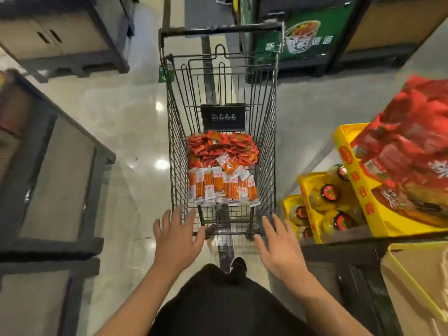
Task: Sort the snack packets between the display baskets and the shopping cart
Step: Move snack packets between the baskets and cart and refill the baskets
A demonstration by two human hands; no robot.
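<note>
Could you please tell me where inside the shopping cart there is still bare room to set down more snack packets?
The wire shopping cart has bare mesh at its far end, beyond the black sign plate. The middle is crowded: a heap of red snack packets borders a row of clear-wrapped orange stick packets. A narrow bare strip remains by the handle.

My arms are bare, with no sleeves on them. My left hand (178,235) and right hand (278,246) wear no rings. At 6 o'clock I wear black clothes (223,304). At 12 o'clock from them is my black shoe (238,264).
</note>
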